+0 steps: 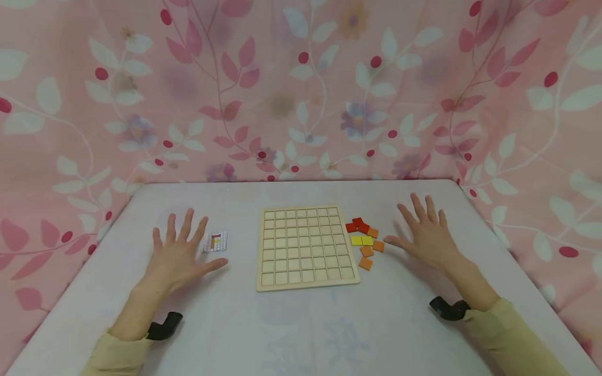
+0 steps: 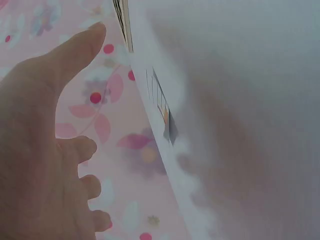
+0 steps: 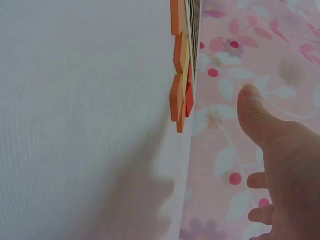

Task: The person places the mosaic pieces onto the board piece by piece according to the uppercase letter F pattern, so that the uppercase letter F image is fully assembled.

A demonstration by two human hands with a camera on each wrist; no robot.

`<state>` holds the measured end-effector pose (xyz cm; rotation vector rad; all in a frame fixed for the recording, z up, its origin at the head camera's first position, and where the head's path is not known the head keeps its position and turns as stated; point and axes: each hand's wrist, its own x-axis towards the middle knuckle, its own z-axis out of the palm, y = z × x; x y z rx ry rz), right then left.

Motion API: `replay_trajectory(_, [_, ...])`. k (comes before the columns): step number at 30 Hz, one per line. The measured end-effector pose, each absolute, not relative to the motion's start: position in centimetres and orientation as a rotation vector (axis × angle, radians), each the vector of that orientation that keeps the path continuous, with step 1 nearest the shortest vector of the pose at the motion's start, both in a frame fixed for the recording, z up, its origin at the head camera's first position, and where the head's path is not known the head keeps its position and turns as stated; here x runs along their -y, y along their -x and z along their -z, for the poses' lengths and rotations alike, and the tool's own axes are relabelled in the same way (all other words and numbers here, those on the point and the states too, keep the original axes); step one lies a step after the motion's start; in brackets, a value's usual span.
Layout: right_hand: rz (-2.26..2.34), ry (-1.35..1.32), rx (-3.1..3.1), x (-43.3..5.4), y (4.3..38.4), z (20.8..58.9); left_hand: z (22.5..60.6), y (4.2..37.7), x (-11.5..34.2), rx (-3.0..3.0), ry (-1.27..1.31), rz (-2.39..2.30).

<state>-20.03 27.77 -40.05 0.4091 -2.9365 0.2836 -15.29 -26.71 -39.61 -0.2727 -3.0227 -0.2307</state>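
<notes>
A square wooden grid board (image 1: 307, 249) lies in the middle of the table, its cells bare. Just right of it are loose square tiles: several red tiles (image 1: 358, 225), two yellow tiles (image 1: 361, 241) and several orange tiles (image 1: 366, 252). My left hand (image 1: 176, 262) is spread, fingers apart, beside a small printed pattern card (image 1: 216, 242); its shadow falls on the table. To the right of the tiles my right hand (image 1: 430, 240) is spread too, thumb nearest the orange ones. Neither hand holds anything. The right wrist view shows the orange tiles (image 3: 176, 97) edge-on.
The table (image 1: 301, 334) has a white cloth over it. A pink floral curtain (image 1: 301, 89) hangs behind and along both sides. Black bands (image 1: 164, 326) sit on both wrists, above light sleeves.
</notes>
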Motion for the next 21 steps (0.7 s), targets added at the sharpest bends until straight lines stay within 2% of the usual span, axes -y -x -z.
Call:
replay_trajectory(14, [-0.904,-0.424,2.776,-24.4,22.7,42.3,41.0,14.7,20.3,3.186,0.521,0.794])
replay_trajectory(21, [-1.098,-0.362,2.757,-23.2,23.6,42.8,42.0,14.5,18.9,3.174,0.570,0.899])
